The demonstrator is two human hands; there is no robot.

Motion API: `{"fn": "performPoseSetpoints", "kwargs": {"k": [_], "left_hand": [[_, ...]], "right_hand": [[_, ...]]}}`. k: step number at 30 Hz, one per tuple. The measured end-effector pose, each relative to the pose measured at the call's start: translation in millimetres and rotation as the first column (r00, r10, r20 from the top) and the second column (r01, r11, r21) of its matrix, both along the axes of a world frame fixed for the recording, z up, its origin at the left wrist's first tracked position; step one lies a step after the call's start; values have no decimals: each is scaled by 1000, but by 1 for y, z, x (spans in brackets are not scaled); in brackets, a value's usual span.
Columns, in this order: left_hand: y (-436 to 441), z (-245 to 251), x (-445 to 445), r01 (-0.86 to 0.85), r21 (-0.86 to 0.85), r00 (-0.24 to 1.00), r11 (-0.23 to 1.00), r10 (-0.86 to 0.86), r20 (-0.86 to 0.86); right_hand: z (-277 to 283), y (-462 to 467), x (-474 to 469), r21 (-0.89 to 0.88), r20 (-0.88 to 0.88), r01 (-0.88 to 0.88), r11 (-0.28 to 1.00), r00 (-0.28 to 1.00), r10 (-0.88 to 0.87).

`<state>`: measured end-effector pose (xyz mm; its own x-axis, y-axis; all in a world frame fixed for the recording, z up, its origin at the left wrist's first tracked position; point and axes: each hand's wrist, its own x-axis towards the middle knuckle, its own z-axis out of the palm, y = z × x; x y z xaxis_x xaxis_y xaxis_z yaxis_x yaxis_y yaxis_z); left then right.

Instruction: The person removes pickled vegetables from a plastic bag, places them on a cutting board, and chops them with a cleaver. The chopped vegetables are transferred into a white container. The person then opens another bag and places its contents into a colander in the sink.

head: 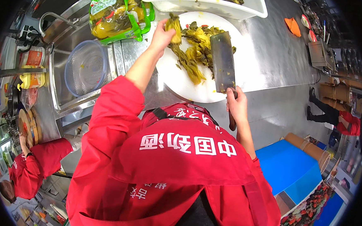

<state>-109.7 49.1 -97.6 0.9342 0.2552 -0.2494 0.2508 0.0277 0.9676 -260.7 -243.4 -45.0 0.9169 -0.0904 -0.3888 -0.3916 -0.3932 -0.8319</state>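
Observation:
A bunch of yellow-green pickled mustard greens [174, 28] is gripped in my left hand [163, 36], over the left side of a round white cutting board [185, 93]. My right hand [237, 104] holds the handle of a Chinese cleaver [223, 61] at the board's near right edge. The broad dark blade lies flat-side up, covering part of a pile of pickled greens [201, 41]. Another long piece of greens [191, 67] rests on the board below my left hand. Bits of red chili show among the leaves.
Beyond the board stands a white plastic tub [206, 7] holding cut greens. A green-edged plastic bag [118, 19] of pickled greens sits left, beside a sink [58, 90] with a blue colander [85, 68]. An orange cloth [292, 26] lies right. Two other people are at the far left and right.

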Motion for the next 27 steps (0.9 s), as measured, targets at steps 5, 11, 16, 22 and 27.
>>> {"fn": "performPoseSetpoints", "kwargs": {"k": [5, 11, 16, 22, 27], "left_hand": [[-8, -57, -25, 4, 74, 998, 997, 1, -69], [-3, -41, -94, -210, -226, 978, 951, 199, -67], [-41, -58, -117, -71, 72, 991, 995, 79, -111], [-105, -58, -107, 27, 616, 971, 787, 126, -204], [-103, -48, -109, 122, 708, 971, 696, 65, -232]], "right_hand": [[-1, -6, -9, 29, -48, 47, 998, 998, -45], [-3, -6, -11, 30, -50, 39, 999, 998, -38], [-4, 0, -6, 5, -38, -40, 999, 998, 40], [-3, 6, -3, -7, -28, -76, 997, 997, 76], [-6, 4, -7, 25, -31, -57, 998, 998, 58]]}}
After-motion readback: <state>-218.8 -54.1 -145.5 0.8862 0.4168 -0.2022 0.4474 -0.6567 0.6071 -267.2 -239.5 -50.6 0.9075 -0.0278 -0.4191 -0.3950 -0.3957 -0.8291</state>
